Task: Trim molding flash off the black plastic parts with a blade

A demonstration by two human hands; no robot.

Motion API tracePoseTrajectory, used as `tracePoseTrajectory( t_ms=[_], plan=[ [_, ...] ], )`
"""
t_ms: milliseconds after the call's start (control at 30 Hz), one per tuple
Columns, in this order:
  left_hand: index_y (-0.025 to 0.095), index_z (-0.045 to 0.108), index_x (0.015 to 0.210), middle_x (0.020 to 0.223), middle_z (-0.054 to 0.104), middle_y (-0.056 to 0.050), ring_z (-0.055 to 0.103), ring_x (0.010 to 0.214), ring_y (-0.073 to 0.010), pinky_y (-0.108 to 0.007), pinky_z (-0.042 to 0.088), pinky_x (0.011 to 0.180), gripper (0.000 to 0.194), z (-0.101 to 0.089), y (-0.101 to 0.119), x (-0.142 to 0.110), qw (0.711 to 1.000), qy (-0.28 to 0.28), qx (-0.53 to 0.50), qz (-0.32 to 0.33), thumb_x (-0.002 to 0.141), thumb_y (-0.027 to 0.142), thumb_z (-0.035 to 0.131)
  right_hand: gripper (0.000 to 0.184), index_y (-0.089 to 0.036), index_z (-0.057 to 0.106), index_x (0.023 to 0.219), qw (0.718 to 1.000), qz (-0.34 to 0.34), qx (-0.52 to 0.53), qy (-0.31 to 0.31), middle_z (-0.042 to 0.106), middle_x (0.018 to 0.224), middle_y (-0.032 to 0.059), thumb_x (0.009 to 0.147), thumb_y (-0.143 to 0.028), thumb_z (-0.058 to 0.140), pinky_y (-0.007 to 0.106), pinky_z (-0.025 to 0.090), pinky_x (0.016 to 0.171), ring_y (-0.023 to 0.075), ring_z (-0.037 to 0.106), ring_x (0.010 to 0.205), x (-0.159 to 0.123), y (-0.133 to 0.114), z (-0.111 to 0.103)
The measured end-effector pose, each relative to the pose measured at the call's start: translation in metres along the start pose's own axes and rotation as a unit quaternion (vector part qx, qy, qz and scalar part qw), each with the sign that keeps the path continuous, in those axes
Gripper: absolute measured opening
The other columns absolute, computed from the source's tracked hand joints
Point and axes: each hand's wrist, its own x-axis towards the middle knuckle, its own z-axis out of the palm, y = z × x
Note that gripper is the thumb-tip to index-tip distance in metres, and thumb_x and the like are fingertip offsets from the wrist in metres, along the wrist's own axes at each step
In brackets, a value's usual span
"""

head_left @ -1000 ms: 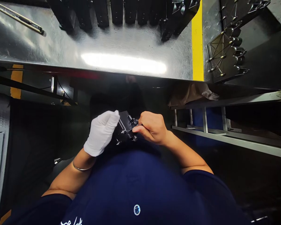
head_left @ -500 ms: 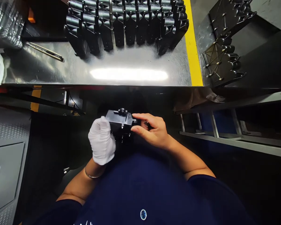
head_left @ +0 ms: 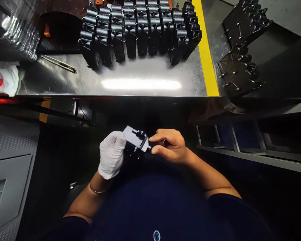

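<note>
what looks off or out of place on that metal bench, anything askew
Little stands out. The black parts stand in tidy rows on the bench, though the end ones by the yellow strip lean outward. A slim tool lies loose at an angle. The left hand is gloved, the right hand bare, both on one black part.

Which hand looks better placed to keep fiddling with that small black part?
Probably the right hand: bare, fingertips at the black part's edge. The gloved left hand is wrapped around it, holding it.
</note>
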Motion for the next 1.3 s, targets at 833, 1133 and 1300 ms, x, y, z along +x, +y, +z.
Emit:
tracePoseTrajectory(
  t_ms=[833,1133,1300],
  plan=[
    [0.019,0.066,0.061,0.056,0.065,-0.001,0.055,0.049,-0.0126,-0.021,0.046,0.046,0.032,-0.006,0.007,0.005,0.983,-0.172,0.052,-0.042,0.076,0.048,0.066,0.057,-0.017,0.045,0.054,0.939,-0.112,-0.238,-0.222,0.034,0.056,-0.0039,0.091,-0.061,0.042,0.024,0.021,0.049,0.0090,0.031,0.051,0.019,-0.005,-0.021],
    [0.019,0.067,0.061,0.055,0.064,0.000,0.054,0.049,-0.0122,-0.021,0.046,0.046,0.031,-0.004,0.008,0.003,0.986,-0.156,0.041,-0.044,0.075,0.047,0.067,0.058,-0.017,0.045,0.053,0.936,-0.127,-0.265,-0.194,0.035,0.055,-0.0029,0.091,-0.061,0.041,0.026,0.019,0.049,0.0101,0.031,0.052,0.014,-0.005,-0.022],
    [0.019,0.066,0.060,0.055,0.063,0.000,0.055,0.050,-0.0123,-0.022,0.046,0.047,0.030,0.000,0.008,0.002,0.990,-0.132,0.042,-0.039,0.074,0.046,0.067,0.059,-0.015,0.054,0.060,0.940,-0.123,-0.284,-0.145,0.044,0.057,-0.0001,0.090,-0.064,0.040,0.025,0.026,0.051,0.0107,0.037,0.054,0.011,-0.003,-0.020]
  ],
)
